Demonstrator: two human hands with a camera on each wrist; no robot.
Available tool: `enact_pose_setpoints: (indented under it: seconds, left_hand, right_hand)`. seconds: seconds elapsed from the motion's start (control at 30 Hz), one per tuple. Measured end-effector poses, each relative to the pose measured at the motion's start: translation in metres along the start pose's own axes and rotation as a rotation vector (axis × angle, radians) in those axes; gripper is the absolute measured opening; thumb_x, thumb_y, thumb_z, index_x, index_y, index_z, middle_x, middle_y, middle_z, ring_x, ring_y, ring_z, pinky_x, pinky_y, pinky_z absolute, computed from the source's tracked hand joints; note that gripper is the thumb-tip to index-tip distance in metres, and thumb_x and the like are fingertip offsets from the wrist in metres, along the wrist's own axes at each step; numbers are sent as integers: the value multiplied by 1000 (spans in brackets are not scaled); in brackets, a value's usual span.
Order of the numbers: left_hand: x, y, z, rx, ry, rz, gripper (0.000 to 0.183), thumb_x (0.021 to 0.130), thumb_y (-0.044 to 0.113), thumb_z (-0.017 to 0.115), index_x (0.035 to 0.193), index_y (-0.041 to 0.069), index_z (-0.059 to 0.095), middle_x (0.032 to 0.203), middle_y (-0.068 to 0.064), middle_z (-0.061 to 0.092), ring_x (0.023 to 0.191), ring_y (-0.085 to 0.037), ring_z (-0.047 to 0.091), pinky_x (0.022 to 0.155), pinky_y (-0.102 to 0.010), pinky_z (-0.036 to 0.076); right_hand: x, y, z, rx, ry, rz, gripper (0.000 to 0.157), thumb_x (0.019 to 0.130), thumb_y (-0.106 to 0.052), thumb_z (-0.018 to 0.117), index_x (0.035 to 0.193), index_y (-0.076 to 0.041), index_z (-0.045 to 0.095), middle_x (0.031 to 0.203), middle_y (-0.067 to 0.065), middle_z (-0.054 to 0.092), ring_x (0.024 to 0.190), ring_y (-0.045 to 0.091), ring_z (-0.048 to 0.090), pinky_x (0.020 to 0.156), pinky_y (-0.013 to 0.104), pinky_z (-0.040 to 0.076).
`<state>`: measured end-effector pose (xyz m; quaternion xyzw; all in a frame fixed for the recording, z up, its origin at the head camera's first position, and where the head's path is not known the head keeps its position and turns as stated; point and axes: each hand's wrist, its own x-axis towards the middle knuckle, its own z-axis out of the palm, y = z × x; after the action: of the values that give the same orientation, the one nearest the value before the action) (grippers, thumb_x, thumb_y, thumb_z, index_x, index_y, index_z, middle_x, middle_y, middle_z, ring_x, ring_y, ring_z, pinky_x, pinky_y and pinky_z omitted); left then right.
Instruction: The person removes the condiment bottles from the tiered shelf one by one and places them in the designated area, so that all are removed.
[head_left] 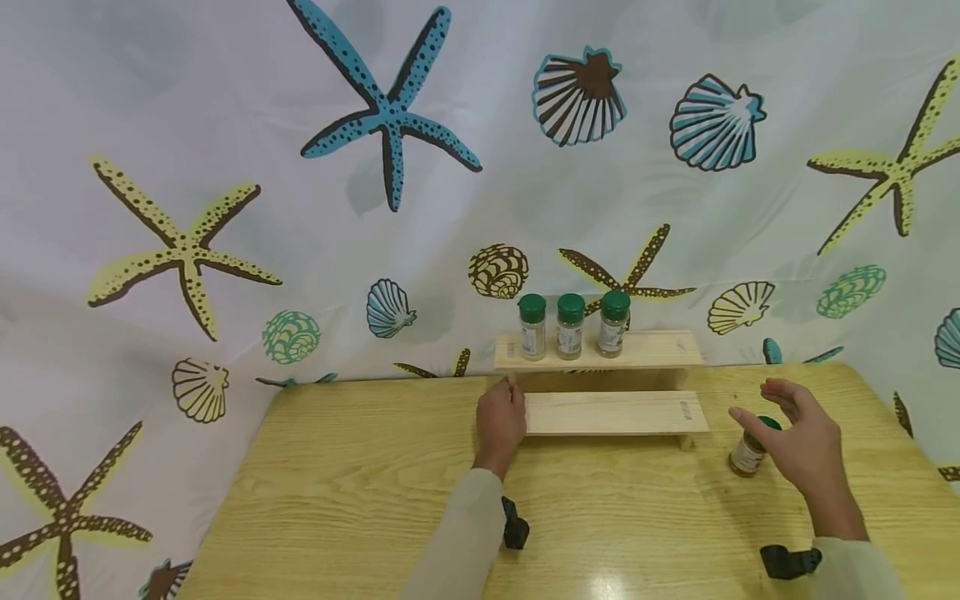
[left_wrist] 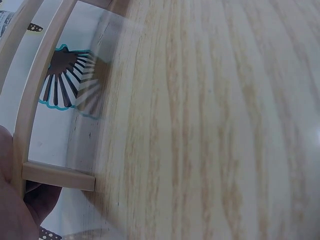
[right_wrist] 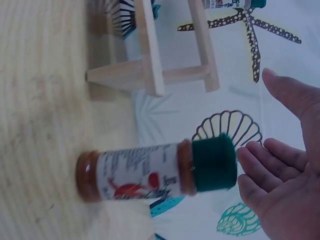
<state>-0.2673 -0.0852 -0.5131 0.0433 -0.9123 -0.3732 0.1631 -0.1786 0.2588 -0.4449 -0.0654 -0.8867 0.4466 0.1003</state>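
Observation:
A two-tier wooden shelf rack (head_left: pixel 615 414) stands at the back of the table. My left hand (head_left: pixel 501 419) grips the left end of its lower tier; in the left wrist view, fingers show on both sides of the board (left_wrist: pixel 21 120). To the right of the rack, a spice jar (head_left: pixel 747 456) with a green lid and reddish-brown contents stands upright. My right hand (head_left: pixel 806 433) is beside and above it, thumb and fingers spread apart. In the right wrist view, the fingertips come close to the green lid (right_wrist: pixel 215 162); whether they touch is unclear.
On the upper tier (head_left: pixel 660 350) stand three green-lidded spice jars, a left one (head_left: pixel 533 327), a middle one (head_left: pixel 570 327) and a right one (head_left: pixel 613 323). Behind the wooden table (head_left: pixel 360 483) hangs a white cloth (head_left: pixel 315 225) printed with starfish and shells.

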Motion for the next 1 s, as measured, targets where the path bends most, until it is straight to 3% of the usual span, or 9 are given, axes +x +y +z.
enact_pose_setpoints:
  seconds: [0.4, 0.7, 1.0]
  left_hand:
    - [0, -2, -1, 10, 25, 31, 29, 99, 16, 49, 107, -5, 67, 89, -18, 71, 75, -27, 68, 64, -38, 54]
    - [0, -4, 2, 1, 52, 71, 28, 99, 14, 50, 105, -7, 67, 88, -19, 70, 71, -26, 67, 60, -35, 53]
    - [0, -1, 3, 10, 52, 72, 29, 99, 15, 48, 104, -6, 68, 87, -18, 70, 73, -26, 68, 62, -37, 55]
  right_hand:
    - [18, -37, 22, 80, 43, -115, 66, 87, -34, 68, 137, 0, 41, 136, 22, 48, 127, 39, 44, 106, 53, 33]
    - [36, -67, 48, 181, 18, -161, 65, 86, -32, 70, 137, -2, 42, 134, 19, 50, 128, 34, 45, 111, 48, 30]
    - [57, -88, 71, 155, -15, -216, 64, 85, -32, 71, 136, -2, 45, 133, 20, 53, 125, 34, 49, 109, 48, 33]
